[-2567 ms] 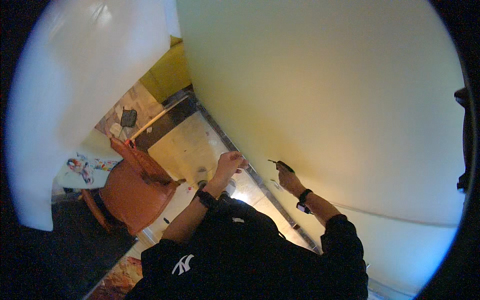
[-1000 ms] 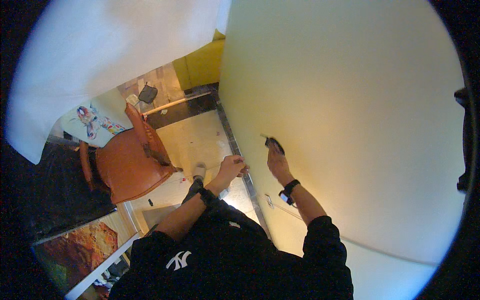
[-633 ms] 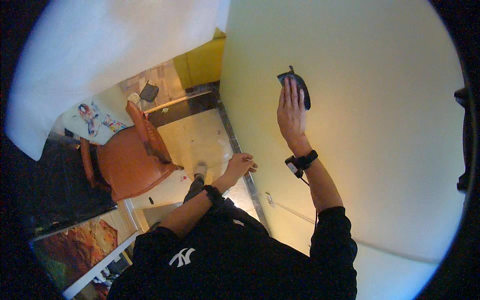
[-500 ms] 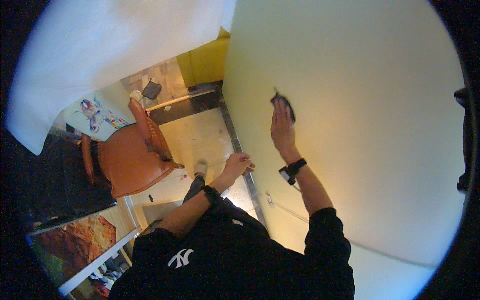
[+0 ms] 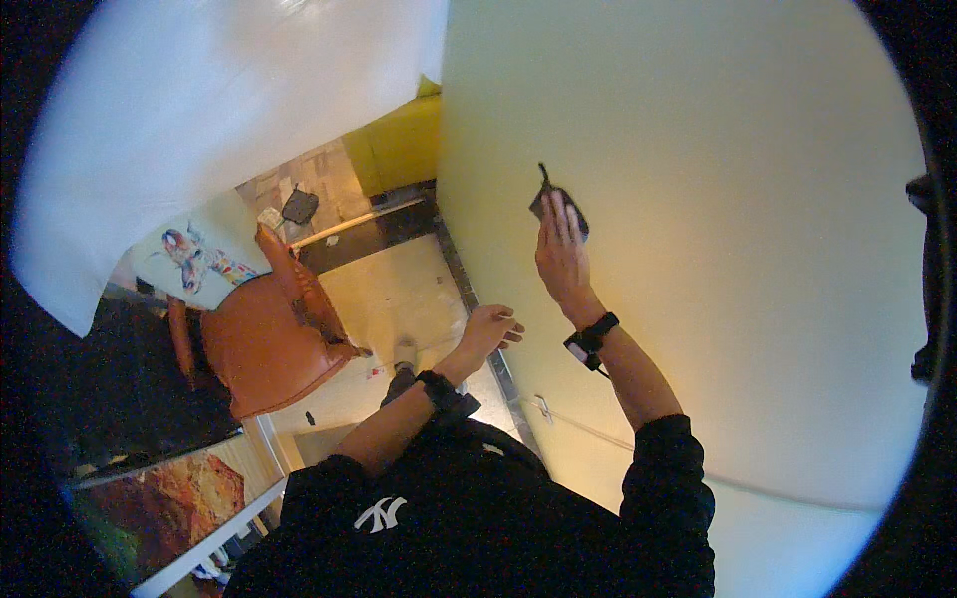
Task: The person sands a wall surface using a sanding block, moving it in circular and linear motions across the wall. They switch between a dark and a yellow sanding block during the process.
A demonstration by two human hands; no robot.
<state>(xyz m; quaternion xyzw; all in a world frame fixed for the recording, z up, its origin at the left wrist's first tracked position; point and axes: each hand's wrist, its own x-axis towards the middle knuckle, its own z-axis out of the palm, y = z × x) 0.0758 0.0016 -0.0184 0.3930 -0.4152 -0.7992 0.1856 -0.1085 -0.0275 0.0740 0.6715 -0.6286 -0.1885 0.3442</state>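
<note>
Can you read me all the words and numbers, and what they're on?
Black top: white emblem, which I won't spell out.
Right-wrist device: any writing is too small to read.
Dark tool under the right hand: none I can make out.
Elsewhere: none readable.

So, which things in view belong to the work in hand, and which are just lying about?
In use:
- dark handheld tool, under the right hand
- pale green wall, behind the tool
Left hand is near the wall; any grip is unclear.

Lying about:
- brown armchair
- giraffe-print panel or cushion
- dark pouch-like item
- orange-brown picture
</note>
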